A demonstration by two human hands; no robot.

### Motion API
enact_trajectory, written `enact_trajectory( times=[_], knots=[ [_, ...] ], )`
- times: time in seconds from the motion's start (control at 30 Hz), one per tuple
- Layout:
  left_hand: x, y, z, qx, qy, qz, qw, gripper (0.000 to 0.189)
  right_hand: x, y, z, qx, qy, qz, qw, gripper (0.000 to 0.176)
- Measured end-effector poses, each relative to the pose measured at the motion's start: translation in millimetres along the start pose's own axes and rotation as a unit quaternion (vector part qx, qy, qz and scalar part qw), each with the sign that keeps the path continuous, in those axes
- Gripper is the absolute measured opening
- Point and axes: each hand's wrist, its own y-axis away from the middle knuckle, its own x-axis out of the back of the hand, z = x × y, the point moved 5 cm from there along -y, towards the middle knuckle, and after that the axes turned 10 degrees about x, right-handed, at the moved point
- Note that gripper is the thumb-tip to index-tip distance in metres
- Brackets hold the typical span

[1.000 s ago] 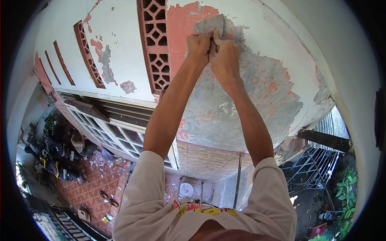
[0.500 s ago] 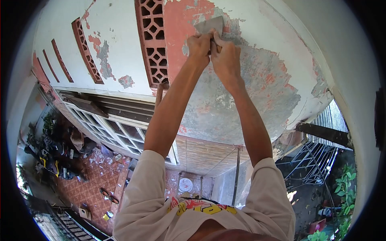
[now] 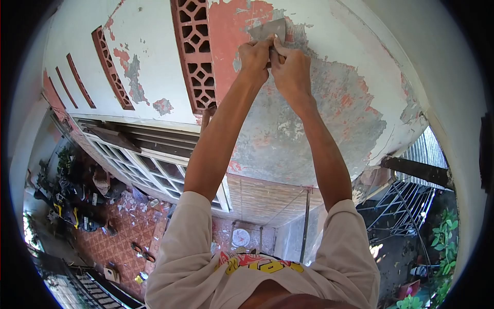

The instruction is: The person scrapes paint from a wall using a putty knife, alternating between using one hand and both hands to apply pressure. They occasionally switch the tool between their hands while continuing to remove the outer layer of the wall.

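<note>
Peeling white paint and bare gray plaster mark the wall on my remote feed, above a red tiled floor strewn with pale scraps. Through the head camera I monitor, the person's left hand and right hand are raised together, fingers curled close around the handle of a scraper, its broad blade against the wall near the top of the bare patch, just right of a red vent. Knuckles hide most of the handle, and I cannot tell how hard either hand squeezes. From where I sit, the chief risk looks to be a slip: a blade edge catching on a ragged lip of paint could skid and knock fingers against rough plaster. Too steep an angle might gouge the surface, and arms stretched this high may tire, loosening the grip; I cannot see what the person stands on. Yellow and red lettering crosses the pale shirt, bunched in folds, and I cannot make out a word; no brand is legible on the scraper's blade
</note>
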Motion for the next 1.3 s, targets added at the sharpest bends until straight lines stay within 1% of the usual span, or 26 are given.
enact_trajectory(
  times=[0.03,0.1,0.2,0.23,0.33,0.43,0.5,0.53,0.6,0.73,0.8,0.83,0.93,1.0,1.1,1.2,1.3],
  knots=[
    [-3.5,-2.4,4.2,-0.005,0.001,-0.012,1.000,0.022,0.3,-2.3,1.3,-0.004,0.010,-0.007,1.000,0.029],
    [-7.5,-4.9,9.6,-0.009,0.003,-0.034,0.999,0.022,-3.7,-11.4,2.0,0.018,0.018,0.010,1.000,0.029],
    [-10.7,-7.3,12.8,-0.015,0.012,-0.044,0.999,0.023,0.9,-13.1,0.9,0.030,0.005,0.035,0.999,0.028],
    [-8.0,-4.7,8.2,-0.008,0.014,-0.032,0.999,0.023,0.9,-10.0,-0.8,0.031,-0.005,0.040,0.999,0.028],
    [-6.2,-1.8,2.1,-0.003,0.016,-0.011,1.000,0.023,2.0,-4.8,5.3,0.001,0.000,0.001,1.000,0.028],
    [-12.8,-12.1,9.2,-0.018,0.012,-0.030,0.999,0.023,0.0,-20.6,3.3,0.000,0.042,-0.022,0.999,0.030],
    [-9.5,-12.6,9.5,-0.021,0.008,-0.053,0.998,0.024,2.1,-15.8,4.1,0.014,0.002,0.008,1.000,0.030],
    [-5.4,-8.9,4.3,-0.015,0.011,-0.031,0.999,0.024,1.4,-11.2,3.0,0.022,-0.019,0.021,0.999,0.030],
    [-5.7,-2.5,-5.3,-0.008,0.019,0.003,1.000,0.025,2.7,-4.7,7.5,0.019,0.000,0.007,1.000,0.029],
    [-12.9,-8.0,5.1,-0.010,0.033,-0.009,0.999,0.025,2.6,-20.3,3.6,0.020,0.035,-0.006,0.999,0.028],
    [-16.5,-6.8,14.1,-0.014,0.027,-0.025,0.999,0.025,1.4,-21.2,5.3,0.033,0.013,0.021,0.999,0.028],
    [-11.2,-4.0,7.0,-0.008,0.028,-0.014,0.999,0.025,-0.5,-16.4,5.6,0.036,0.000,0.029,0.999,0.028],
    [-5.5,-5.3,-2.1,-0.002,0.040,-0.003,0.999,0.024,3.7,-8.8,3.1,0.016,0.010,-0.008,1.000,0.028],
    [-9.1,-6.2,1.5,0.004,0.062,-0.014,0.998,0.025,1.7,-13.6,3.9,0.010,0.012,-0.007,1.000,0.027],
    [-15.8,-4.1,20.2,0.004,-0.011,-0.029,1.000,0.018,0.4,-22.3,-3.8,0.024,0.023,0.010,0.999,0.026],
    [-11.2,-2.3,10.9,-0.008,0.004,-0.027,1.000,0.019,2.1,-15.7,-3.1,0.022,0.021,0.008,1.000,0.026],
    [-10.7,-2.0,7.1,-0.001,0.043,0.000,0.999,0.022,2.4,-15.9,-1.1,0.010,0.025,-0.005,1.000,0.027]
  ],
)
